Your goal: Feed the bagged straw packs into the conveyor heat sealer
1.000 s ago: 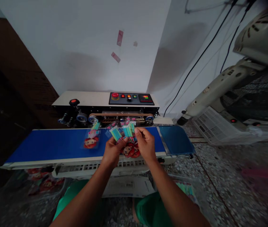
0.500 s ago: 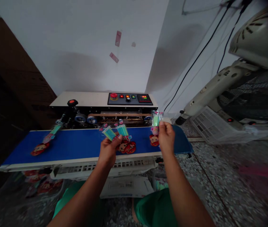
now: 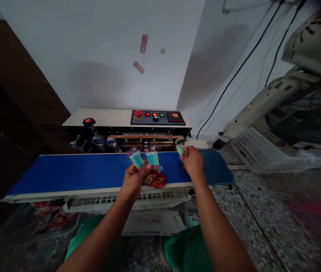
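In my left hand (image 3: pixel 134 178) are two flat plastic packets (image 3: pixel 152 159), fanned apart and pinched under the thumb. Each has pale green and blue strips at the top and a red-haired cartoon head at the bottom. My right hand (image 3: pixel 193 161) pinches a similar packet (image 3: pixel 180 150), its top edge at the right-hand roller of the band sealer (image 3: pixel 103 118). Fingers cover most of this packet's lower part. Both hands are above the blue conveyor belt (image 3: pixel 78 172) that runs along the sealer's front.
The sealer's control panel (image 3: pixel 158 117) has a red stop button and lit digits. Below the belt at left, a clear bin (image 3: pixel 56 223) contains several packets; another container (image 3: pixel 192 218) sits by my knee. A white plastic basket (image 3: pixel 251 147) stands right of the belt.
My right hand has moved its packet up and left, to the sealer's right-hand roller. The packet at the belt's left end is gone from there. My left hand still holds its packets.
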`<state>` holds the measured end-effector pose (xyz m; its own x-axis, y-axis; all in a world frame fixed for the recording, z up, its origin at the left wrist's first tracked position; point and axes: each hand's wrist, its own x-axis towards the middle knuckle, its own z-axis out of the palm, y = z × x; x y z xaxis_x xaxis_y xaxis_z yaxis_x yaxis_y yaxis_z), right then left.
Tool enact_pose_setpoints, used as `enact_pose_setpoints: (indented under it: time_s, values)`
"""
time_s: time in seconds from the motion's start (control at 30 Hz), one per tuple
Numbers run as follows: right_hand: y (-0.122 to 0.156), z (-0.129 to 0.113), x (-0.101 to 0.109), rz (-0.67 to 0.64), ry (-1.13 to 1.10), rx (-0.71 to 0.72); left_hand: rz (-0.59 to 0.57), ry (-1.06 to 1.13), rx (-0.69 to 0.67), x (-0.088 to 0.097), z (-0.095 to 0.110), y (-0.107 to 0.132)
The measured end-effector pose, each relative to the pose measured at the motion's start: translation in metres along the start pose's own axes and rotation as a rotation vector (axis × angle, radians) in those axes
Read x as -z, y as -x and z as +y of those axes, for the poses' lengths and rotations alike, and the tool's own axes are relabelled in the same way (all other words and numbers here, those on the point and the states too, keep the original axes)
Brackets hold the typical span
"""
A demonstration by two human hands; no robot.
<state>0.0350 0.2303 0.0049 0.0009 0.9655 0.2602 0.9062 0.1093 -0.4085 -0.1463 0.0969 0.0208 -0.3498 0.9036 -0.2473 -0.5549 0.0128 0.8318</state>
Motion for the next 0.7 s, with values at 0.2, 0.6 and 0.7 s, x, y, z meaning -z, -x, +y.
enact_pose_setpoints:
  time_s: [0.2, 0.6, 0.7]
  values:
    - [0.047, -0.051, 0.005, -0.280, -0.839, 0.224, -0.006, 0.027, -0.057, 0.000, -0.004, -0.005]
    - [0.010, 0.025, 0.017, 0.265, -0.585, -0.045, -0.014, -0.052, -0.023, 0.005, -0.001, -0.001]
    - [0.000, 0.045, 0.014, 0.219, -0.254, -0.157, -0.031, -0.066, -0.015, 0.004, -0.002, 0.000]
